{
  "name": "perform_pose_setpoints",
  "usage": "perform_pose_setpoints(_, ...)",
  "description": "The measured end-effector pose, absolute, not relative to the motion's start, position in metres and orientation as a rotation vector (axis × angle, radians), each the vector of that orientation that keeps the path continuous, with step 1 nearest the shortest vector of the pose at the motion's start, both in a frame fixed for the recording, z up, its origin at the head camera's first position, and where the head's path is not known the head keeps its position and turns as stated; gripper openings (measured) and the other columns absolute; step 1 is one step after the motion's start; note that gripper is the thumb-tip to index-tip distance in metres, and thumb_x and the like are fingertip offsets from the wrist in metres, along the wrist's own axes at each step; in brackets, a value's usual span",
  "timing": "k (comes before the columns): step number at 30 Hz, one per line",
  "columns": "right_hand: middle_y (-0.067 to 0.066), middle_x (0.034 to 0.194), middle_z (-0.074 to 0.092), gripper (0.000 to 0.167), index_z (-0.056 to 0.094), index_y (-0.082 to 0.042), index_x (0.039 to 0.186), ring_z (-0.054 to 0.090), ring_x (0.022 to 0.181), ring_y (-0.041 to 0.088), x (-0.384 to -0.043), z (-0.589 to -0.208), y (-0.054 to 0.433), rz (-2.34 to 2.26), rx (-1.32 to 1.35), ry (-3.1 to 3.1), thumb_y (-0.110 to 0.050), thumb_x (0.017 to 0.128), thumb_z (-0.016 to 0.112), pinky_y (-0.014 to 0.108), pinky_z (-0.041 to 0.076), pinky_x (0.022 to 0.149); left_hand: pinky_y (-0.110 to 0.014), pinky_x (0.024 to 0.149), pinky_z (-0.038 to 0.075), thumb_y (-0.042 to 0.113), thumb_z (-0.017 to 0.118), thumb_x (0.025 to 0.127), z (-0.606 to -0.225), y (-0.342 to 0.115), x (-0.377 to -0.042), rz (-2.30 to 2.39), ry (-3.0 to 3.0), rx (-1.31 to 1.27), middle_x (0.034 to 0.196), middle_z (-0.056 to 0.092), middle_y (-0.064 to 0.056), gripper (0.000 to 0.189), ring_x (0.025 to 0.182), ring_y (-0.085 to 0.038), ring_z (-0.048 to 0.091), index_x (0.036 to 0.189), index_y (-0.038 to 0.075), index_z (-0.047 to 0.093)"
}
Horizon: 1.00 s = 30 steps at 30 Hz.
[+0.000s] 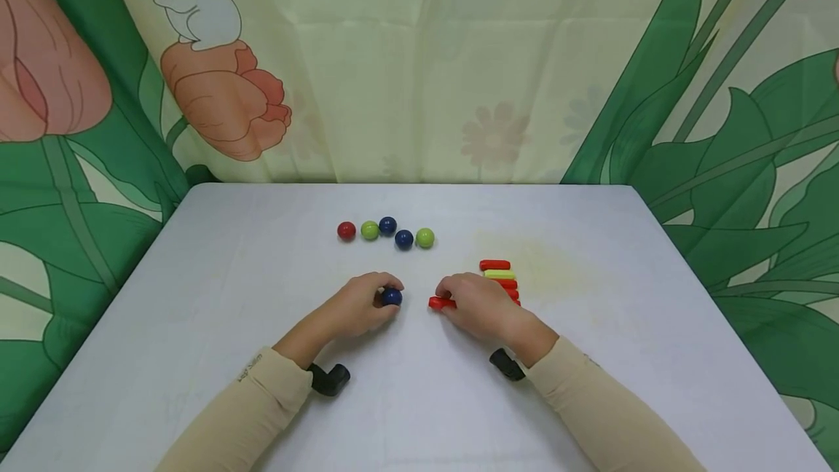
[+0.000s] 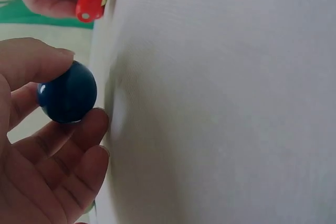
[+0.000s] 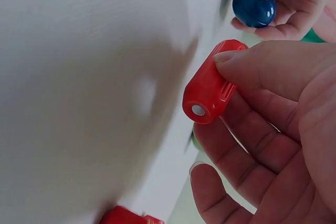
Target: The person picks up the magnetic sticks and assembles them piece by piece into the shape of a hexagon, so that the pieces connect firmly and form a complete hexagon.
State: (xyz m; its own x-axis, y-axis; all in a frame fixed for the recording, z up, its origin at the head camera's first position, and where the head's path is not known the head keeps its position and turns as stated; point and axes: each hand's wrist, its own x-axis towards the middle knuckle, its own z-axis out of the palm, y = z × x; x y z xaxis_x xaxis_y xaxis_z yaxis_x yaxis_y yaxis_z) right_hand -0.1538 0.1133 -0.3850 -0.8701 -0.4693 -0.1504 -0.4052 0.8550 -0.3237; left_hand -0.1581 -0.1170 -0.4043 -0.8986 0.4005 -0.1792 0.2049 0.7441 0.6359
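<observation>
My left hand [image 1: 357,306] pinches a dark blue ball [image 2: 68,93] between thumb and fingertips, low over the white tabletop. To its right, my right hand [image 1: 483,306] holds a short red magnetic rod [image 3: 210,87] between thumb and fingers. Ribs run along the rod's side, and a round silvery disc [image 3: 198,110] is set in its end. A small gap separates the ball and the rod in the head view. Partly hidden behind the right hand lies a column of rods, with a red rod [image 1: 494,265] at the far end and a yellow-green rod [image 1: 499,274] beside it.
Farther back on the table [image 1: 262,253] lie a red ball [image 1: 346,231], a green ball [image 1: 370,230], two blue balls, one [image 1: 387,225] behind the other [image 1: 403,240], and a second green ball [image 1: 424,238]. A printed curtain [image 1: 393,93] hangs behind the table's back edge.
</observation>
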Motion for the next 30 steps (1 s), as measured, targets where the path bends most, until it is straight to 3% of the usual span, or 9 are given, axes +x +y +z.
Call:
perform_pose_setpoints(7, 0.002, 0.104, 0.070, 0.026, 0.070, -0.010, 0.116, 0.063, 0.098, 0.021, -0.155, -0.384, 0.107, -0.452, -0.692, 2.803, -0.018, 0.092, 0.074, 0.037, 0.052, 0.090, -0.035, 0.089, 0.051, 0.016, 0.080, 0.087, -0.403, -0.112, -0.157, 0.905, 2.628, 0.475, 0.115, 0.062, -0.002, 0.049, 0.096, -0.018, 0.056, 0.132, 0.011, 0.061)
perform_pose_setpoints(30, 0.002, 0.107, 0.069, 0.029, 0.070, -0.011, 0.120, 0.062, 0.100, 0.021, -0.155, -0.381, 0.091, -0.450, -0.697, 2.746, -0.019, 0.093, 0.073, 0.039, 0.052, 0.091, -0.036, 0.090, 0.053, 0.021, 0.083, 0.085, -0.402, -0.104, -0.154, 0.862, 2.630, 0.441, 0.112, 0.061, -0.005, 0.044, 0.098, -0.020, 0.056, 0.122, 0.007, 0.065)
